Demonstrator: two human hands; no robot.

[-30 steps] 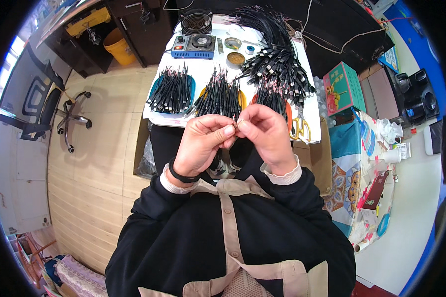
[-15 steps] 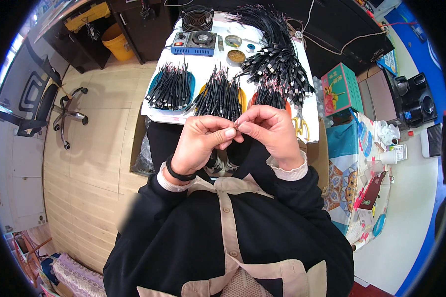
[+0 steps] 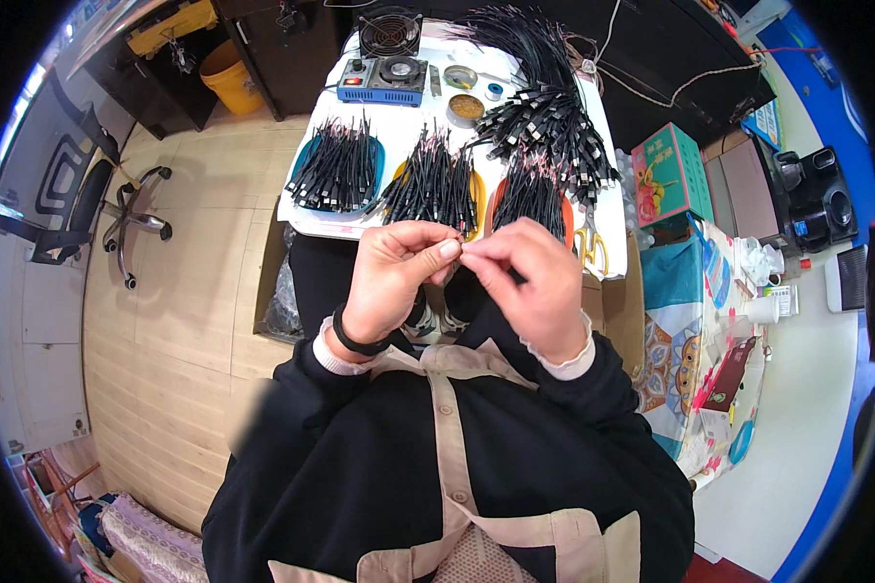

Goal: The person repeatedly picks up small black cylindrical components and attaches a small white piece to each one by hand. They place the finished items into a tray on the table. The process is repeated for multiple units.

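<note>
My left hand [image 3: 399, 277] and my right hand [image 3: 537, 282] meet fingertip to fingertip over my lap, just off the table's front edge. Each is pinched closed on something small and dark that the fingers mostly hide; its kind cannot be made out. Beyond them, short black cables with plugs and bare pinkish wire ends lie in three bunches: one on a blue tray [image 3: 378, 160], one on a yellow tray [image 3: 478, 204], one on an orange tray [image 3: 496, 206]. Yellow-handled scissors [image 3: 591, 251] lie to the right of my right hand.
The white table [image 3: 331, 228] also bears a blue soldering station [image 3: 384, 83], a small fan [image 3: 389, 35], a round tin [image 3: 465, 109], a wire spool [image 3: 494, 91] and a large heap of black cables [image 3: 544, 126]. A green box [image 3: 671, 177] stands right; an office chair [image 3: 78, 194] left.
My right hand has turned palm-down and its fingers have drawn closer together at the pinch. My left hand has barely moved.
</note>
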